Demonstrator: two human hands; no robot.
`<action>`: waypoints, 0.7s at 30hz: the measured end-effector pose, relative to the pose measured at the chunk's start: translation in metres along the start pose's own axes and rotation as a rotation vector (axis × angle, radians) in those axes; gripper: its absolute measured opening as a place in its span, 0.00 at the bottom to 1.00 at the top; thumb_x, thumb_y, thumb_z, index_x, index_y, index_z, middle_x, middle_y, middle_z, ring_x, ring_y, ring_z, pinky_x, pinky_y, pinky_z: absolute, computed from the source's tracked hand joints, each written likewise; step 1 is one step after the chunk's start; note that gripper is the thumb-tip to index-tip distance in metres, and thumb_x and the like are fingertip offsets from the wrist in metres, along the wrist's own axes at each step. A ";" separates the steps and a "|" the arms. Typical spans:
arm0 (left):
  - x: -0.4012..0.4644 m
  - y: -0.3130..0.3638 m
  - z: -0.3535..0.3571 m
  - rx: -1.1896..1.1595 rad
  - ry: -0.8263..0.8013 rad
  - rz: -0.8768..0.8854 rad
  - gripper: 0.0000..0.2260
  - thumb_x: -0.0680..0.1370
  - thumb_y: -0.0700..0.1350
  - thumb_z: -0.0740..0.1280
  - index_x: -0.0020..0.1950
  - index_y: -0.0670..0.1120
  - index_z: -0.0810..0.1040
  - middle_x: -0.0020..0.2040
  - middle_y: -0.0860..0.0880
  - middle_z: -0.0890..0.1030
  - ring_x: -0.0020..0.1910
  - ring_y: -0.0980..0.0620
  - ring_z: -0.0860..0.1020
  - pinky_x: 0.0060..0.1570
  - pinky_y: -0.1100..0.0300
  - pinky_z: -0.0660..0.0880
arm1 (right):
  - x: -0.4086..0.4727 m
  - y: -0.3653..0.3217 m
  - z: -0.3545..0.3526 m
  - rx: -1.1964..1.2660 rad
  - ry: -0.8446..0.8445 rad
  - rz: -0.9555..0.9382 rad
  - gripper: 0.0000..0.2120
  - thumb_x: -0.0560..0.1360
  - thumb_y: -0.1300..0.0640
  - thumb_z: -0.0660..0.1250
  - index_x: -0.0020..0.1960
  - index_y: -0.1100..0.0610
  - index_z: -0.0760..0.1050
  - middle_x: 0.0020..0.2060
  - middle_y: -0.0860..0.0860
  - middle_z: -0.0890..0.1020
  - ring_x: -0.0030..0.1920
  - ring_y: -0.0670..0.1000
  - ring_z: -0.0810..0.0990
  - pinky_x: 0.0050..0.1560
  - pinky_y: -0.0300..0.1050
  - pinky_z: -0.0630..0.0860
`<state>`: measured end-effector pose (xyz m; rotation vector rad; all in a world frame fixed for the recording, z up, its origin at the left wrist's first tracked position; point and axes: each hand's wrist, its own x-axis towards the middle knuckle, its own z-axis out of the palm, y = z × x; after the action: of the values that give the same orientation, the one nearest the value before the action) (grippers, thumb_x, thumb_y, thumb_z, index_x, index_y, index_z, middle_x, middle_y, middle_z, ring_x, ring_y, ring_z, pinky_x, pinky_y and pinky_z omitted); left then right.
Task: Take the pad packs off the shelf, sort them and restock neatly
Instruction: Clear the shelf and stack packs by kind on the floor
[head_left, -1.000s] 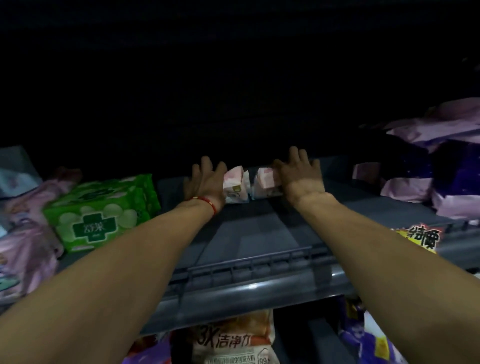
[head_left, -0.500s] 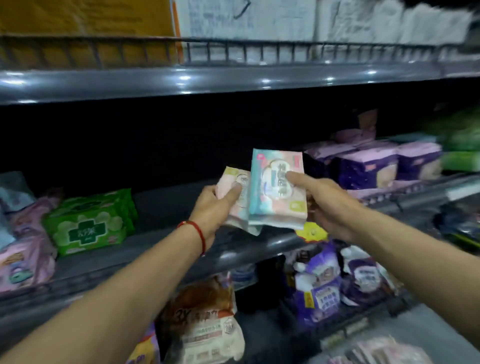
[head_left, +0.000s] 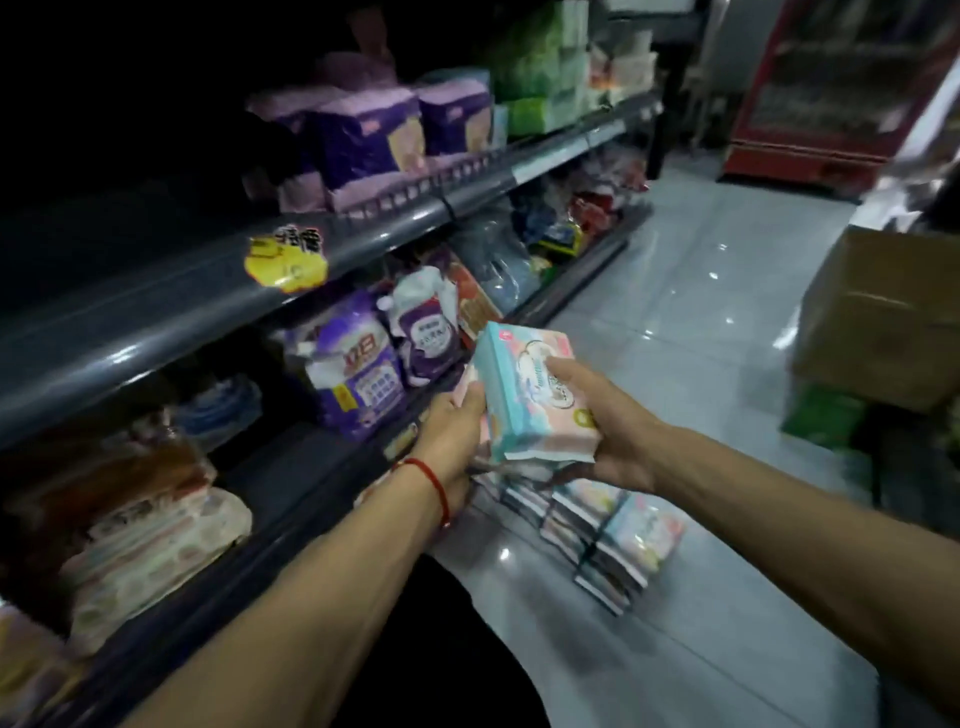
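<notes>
While both arms reached out over the aisle, the right hand (head_left: 613, 441) gripped a teal and pink pad pack (head_left: 535, 395), its thumb curled over the printed face and its fingers wrapped beneath. The left hand (head_left: 454, 441), a red string bracelet (head_left: 434, 480) at its wrist, pressed against the left side of that pack and pinched a second, pinker pack (head_left: 475, 400), mostly hidden behind the first. Both packs were held clear of the shelving, above the floor and just to the right of the lower shelf's edge.

Directly under the hands, on the pale glossy floor tiles (head_left: 701, 312), stood stacked pad packs (head_left: 613, 535) in short piles touching one another. To the left ran the dark grey shelf (head_left: 156, 317), its near stretch bare and dim, with a yellow tag (head_left: 287, 260) on its front lip. Farther along it sat purple packs (head_left: 363, 137) and green ones (head_left: 535, 67) beyond. Below, purple and white bags (head_left: 358, 379) crowded the lower shelf. A brown cardboard box (head_left: 883, 317) sat at the right, and a red cooler (head_left: 836, 88) stood at the far end.
</notes>
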<state>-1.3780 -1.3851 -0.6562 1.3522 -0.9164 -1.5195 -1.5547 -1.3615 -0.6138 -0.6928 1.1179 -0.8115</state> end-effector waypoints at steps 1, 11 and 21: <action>-0.003 -0.012 0.011 0.014 -0.040 -0.049 0.26 0.77 0.60 0.67 0.66 0.42 0.76 0.55 0.42 0.85 0.48 0.42 0.85 0.45 0.45 0.83 | -0.005 0.013 -0.016 0.029 0.005 0.015 0.21 0.79 0.37 0.62 0.58 0.52 0.80 0.47 0.55 0.86 0.40 0.56 0.84 0.40 0.50 0.79; -0.021 -0.078 0.057 0.546 -0.308 -0.352 0.12 0.81 0.56 0.65 0.58 0.50 0.78 0.46 0.52 0.77 0.47 0.50 0.74 0.51 0.51 0.75 | -0.042 0.172 -0.126 0.535 0.362 0.081 0.25 0.70 0.46 0.74 0.64 0.54 0.79 0.56 0.59 0.84 0.51 0.62 0.84 0.51 0.61 0.80; 0.018 -0.089 0.069 0.641 -0.228 -0.315 0.05 0.81 0.46 0.66 0.45 0.49 0.76 0.50 0.44 0.77 0.49 0.46 0.74 0.52 0.50 0.77 | -0.041 0.294 -0.230 0.665 0.779 0.137 0.21 0.78 0.48 0.70 0.68 0.56 0.76 0.58 0.61 0.85 0.59 0.65 0.82 0.64 0.68 0.76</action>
<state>-1.4593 -1.3733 -0.7353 1.8667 -1.4751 -1.7168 -1.7216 -1.1877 -0.9019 0.2945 1.4383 -1.2947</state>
